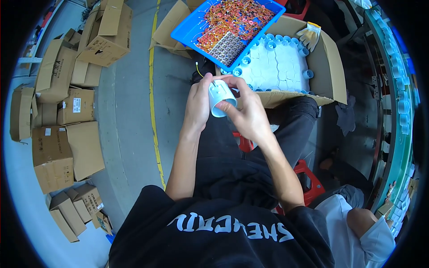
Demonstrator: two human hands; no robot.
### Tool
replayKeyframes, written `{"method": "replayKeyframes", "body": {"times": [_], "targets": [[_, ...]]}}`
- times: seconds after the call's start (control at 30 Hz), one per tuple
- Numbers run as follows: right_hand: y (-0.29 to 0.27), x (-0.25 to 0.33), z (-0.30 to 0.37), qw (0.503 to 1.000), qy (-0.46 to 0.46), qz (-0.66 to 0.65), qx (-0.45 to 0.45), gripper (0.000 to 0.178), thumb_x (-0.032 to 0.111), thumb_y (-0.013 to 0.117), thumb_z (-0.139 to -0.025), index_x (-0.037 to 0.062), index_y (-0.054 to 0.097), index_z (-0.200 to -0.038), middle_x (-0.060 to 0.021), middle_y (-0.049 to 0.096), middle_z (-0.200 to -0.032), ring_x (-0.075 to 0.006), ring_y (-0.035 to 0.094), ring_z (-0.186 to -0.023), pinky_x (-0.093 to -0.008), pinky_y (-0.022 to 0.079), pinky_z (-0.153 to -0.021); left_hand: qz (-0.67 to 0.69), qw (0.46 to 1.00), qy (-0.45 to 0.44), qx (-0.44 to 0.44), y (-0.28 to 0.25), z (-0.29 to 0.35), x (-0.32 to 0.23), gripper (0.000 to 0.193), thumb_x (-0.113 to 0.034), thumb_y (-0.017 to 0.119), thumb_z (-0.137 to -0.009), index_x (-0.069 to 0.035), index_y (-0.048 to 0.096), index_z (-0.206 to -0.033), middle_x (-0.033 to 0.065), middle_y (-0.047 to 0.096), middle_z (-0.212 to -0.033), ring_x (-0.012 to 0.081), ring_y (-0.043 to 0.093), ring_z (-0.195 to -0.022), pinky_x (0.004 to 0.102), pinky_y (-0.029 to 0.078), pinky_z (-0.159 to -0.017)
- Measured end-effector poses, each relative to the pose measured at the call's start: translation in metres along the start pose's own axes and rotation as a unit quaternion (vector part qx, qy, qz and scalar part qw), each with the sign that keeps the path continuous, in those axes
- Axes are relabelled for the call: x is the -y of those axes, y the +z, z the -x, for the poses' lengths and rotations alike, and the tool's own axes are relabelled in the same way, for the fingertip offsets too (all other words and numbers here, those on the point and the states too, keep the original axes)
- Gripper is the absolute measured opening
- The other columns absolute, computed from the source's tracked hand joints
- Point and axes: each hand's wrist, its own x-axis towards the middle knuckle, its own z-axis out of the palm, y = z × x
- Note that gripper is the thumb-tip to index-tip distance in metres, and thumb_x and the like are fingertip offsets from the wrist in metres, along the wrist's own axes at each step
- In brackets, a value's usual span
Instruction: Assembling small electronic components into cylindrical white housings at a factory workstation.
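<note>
Both hands are holding a white plastic cup [221, 97] over the lap: the left hand [198, 105] is gripping its side, the right hand [247, 114] is pinching its rim. Ahead, a blue tray [187, 29] of orange wires is resting on a cardboard box [330, 67] of white cups.

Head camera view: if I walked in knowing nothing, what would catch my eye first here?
Probably the small white cup-shaped housing at the centre, held between the left hand and right hand. Just beyond it, a bright blue tray full of tangled orange wires rests on an open cardboard box packed with more white housings. Along the left, brown cartons crowd the grey floor beside a yellow line.
</note>
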Motion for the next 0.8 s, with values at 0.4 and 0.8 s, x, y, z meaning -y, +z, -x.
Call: {"method": "replayKeyframes", "body": {"times": [0.4,0.8], "targets": [[0.005,0.011,0.006,0.985,-0.106,0.124,-0.050,0.048,0.016,0.068,-0.085,-0.0019,0.045,-0.124,-0.0222,0.055,-0.115,-0.0387,0.050,-0.108,-0.0431,0.037,-0.096,0.069,0.993,-0.064,-0.069,-0.001,0.003,-0.010,0.036,-0.028,0.048,-0.097,0.004,0.064,-0.102,0.0083,0.065,-0.091,0.0126,0.062,-0.084,0.0287,0.048,-0.076],[0.014,0.004,0.005,0.990,-0.086,0.090,-0.072,0.049,0.012,0.067,-0.086,-0.0045,0.043,-0.125,-0.0244,0.055,-0.115,-0.0398,0.056,-0.105,-0.0405,0.043,-0.091,-0.045,0.995,-0.003,-0.085,0.007,0.005,-0.020,0.047,-0.030,0.039,-0.100,0.005,0.067,-0.090,0.0061,0.065,-0.077,0.0094,0.058,-0.068,0.0266,0.045,-0.067]]}}
